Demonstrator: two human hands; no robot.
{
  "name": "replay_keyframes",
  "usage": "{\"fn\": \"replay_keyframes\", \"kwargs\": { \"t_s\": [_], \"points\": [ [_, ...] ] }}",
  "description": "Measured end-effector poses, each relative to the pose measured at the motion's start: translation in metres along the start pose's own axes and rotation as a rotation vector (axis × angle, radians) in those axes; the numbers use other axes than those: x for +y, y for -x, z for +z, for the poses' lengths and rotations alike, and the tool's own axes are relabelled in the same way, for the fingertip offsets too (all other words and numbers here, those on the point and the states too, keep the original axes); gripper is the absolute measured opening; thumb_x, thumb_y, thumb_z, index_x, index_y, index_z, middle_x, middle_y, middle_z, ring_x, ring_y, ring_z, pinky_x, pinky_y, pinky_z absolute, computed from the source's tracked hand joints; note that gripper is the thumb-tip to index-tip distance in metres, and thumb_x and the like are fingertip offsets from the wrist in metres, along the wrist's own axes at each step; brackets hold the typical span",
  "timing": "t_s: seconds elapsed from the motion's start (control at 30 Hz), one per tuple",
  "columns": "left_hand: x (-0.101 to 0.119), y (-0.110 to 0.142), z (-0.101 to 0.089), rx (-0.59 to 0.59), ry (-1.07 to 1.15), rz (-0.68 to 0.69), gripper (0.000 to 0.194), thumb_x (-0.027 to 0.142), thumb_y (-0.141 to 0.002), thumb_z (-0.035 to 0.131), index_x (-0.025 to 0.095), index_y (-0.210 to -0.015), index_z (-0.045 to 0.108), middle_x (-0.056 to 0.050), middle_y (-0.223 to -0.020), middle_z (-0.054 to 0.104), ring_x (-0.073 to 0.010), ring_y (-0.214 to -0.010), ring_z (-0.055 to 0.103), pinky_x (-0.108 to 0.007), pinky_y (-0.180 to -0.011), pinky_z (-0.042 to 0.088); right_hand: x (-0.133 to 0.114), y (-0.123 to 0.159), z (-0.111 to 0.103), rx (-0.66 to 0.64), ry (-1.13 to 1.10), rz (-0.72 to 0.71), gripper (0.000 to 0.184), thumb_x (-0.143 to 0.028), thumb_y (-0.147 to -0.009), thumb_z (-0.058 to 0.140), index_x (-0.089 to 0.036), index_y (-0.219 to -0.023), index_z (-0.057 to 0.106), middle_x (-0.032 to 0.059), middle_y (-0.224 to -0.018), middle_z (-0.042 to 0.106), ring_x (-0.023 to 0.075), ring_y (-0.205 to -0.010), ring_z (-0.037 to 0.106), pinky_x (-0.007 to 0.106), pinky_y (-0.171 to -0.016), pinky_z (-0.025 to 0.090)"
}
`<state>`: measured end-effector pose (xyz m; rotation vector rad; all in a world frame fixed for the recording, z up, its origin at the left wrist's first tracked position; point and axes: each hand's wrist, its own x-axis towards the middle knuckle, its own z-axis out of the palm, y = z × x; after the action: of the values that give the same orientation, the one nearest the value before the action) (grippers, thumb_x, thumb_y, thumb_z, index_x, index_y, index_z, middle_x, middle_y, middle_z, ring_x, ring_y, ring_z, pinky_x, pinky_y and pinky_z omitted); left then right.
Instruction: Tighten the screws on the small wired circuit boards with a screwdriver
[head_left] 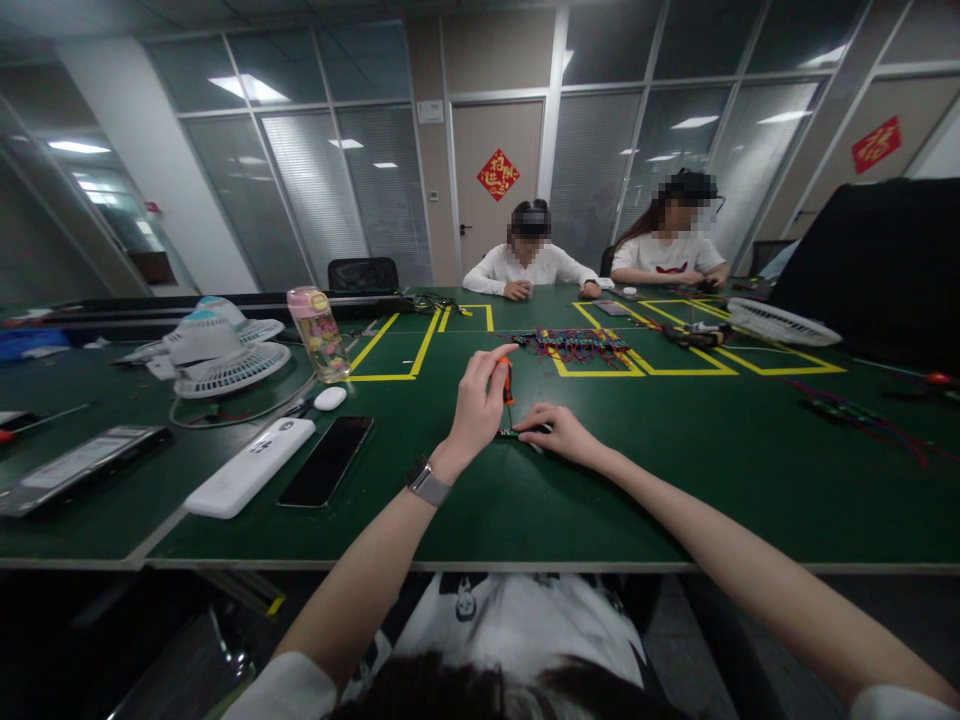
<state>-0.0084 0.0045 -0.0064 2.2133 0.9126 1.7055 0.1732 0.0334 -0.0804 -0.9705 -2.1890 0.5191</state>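
Note:
My left hand [482,398] is closed around the orange and black handle of a screwdriver [509,385]. The screwdriver stands nearly upright, its thin shaft pointing down at a small green circuit board [508,433] on the table. Whether the tip sits in a screw is too small to tell. My right hand [553,428] pinches the right end of that board with its fingertips, keeping it low against the table top. Beyond both hands lies a row of similar boards with red and blue wires [577,345].
Left of my arms lie a black phone [328,462], a white power bank [251,467], a white earbud case [330,399], a drink bottle [321,335] and a fan [225,355]. Wired boards [847,410] lie at right. Two people [531,262] sit across the green table [600,520].

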Motion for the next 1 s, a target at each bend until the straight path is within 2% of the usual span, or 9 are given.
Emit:
{"fn": "replay_keyframes", "kwargs": {
  "t_s": [0.2, 0.33, 0.4, 0.5, 0.67, 0.8, 0.93, 1.0],
  "points": [
    [0.0005, -0.0010, -0.0003, -0.037, 0.037, 0.031, 0.033, 0.024, -0.097, 0.036, 0.022, -0.126, 0.051, -0.006, -0.103, 0.061, -0.0156, -0.096, 0.056, -0.029, -0.087, 0.043, 0.0002, 0.0002, -0.0003, 0.002, -0.006, -0.001, 0.017, -0.026, -0.079, 0.068, -0.020, -0.092, 0.075, 0.0060, -0.082, 0.067, 0.0182, -0.077, 0.061, 0.032, -0.078, 0.047],
    [0.0012, -0.0012, 0.0000, -0.008, 0.002, 0.053, 0.024, 0.026, -0.090, 0.053, 0.022, -0.112, 0.061, -0.003, -0.093, 0.059, -0.0145, -0.086, 0.055, -0.027, -0.081, 0.045, 0.0012, 0.0001, 0.0000, 0.001, 0.001, -0.007, 0.017, -0.025, -0.078, 0.068, -0.020, -0.092, 0.075, 0.0055, -0.080, 0.067, 0.0181, -0.078, 0.060, 0.032, -0.078, 0.047],
    [0.0011, -0.0008, 0.0002, 0.007, -0.014, 0.053, 0.021, 0.027, -0.088, 0.056, 0.023, -0.107, 0.064, -0.003, -0.091, 0.058, -0.0140, -0.084, 0.055, -0.026, -0.080, 0.045, 0.0010, 0.0001, 0.0002, 0.005, 0.006, -0.004, 0.016, -0.025, -0.078, 0.069, -0.020, -0.092, 0.075, 0.0054, -0.080, 0.067, 0.0180, -0.077, 0.060, 0.032, -0.077, 0.047],
    [0.0009, -0.0003, 0.0004, -0.010, -0.007, 0.048, 0.026, 0.027, -0.093, 0.046, 0.023, -0.114, 0.061, -0.004, -0.096, 0.058, -0.0140, -0.089, 0.055, -0.027, -0.084, 0.044, -0.0001, 0.0001, 0.0004, 0.008, 0.009, -0.002, 0.016, -0.025, -0.078, 0.068, -0.019, -0.091, 0.075, 0.0055, -0.080, 0.067, 0.0176, -0.076, 0.060, 0.031, -0.077, 0.047],
    [0.0016, -0.0005, 0.0004, -0.060, 0.076, 0.063, 0.033, 0.022, -0.097, 0.036, 0.022, -0.125, 0.052, -0.007, -0.118, 0.059, -0.0160, -0.109, 0.054, -0.031, -0.096, 0.041, -0.0013, 0.0002, 0.0001, 0.008, -0.006, -0.006, 0.016, -0.026, -0.079, 0.068, -0.019, -0.092, 0.075, 0.0054, -0.079, 0.067, 0.0174, -0.076, 0.060, 0.031, -0.076, 0.047],
    [0.0022, -0.0011, -0.0002, -0.031, 0.054, 0.068, 0.028, 0.023, -0.094, 0.043, 0.023, -0.118, 0.059, -0.006, -0.108, 0.063, -0.0164, -0.101, 0.057, -0.031, -0.090, 0.044, -0.0009, 0.0002, -0.0003, 0.004, 0.000, -0.006, 0.016, -0.026, -0.079, 0.068, -0.020, -0.092, 0.075, 0.0051, -0.078, 0.067, 0.0178, -0.077, 0.060, 0.031, -0.076, 0.047],
    [0.0021, -0.0008, -0.0005, 0.023, 0.001, 0.063, 0.020, 0.026, -0.088, 0.057, 0.022, -0.105, 0.066, -0.004, -0.093, 0.059, -0.0147, -0.086, 0.056, -0.028, -0.082, 0.046, -0.0002, 0.0002, -0.0004, 0.006, 0.000, -0.006, 0.016, -0.026, -0.078, 0.068, -0.020, -0.091, 0.075, 0.0055, -0.079, 0.067, 0.0181, -0.077, 0.060, 0.032, -0.076, 0.047],
    [0.0022, -0.0005, -0.0007, 0.019, -0.002, 0.058, 0.022, 0.027, -0.089, 0.054, 0.023, -0.107, 0.065, -0.004, -0.093, 0.057, -0.0142, -0.086, 0.056, -0.027, -0.081, 0.046, -0.0003, 0.0002, -0.0005, 0.003, 0.002, -0.006, 0.016, -0.026, -0.079, 0.068, -0.020, -0.091, 0.075, 0.0056, -0.080, 0.068, 0.0180, -0.076, 0.060, 0.032, -0.077, 0.047]
  ]
}}
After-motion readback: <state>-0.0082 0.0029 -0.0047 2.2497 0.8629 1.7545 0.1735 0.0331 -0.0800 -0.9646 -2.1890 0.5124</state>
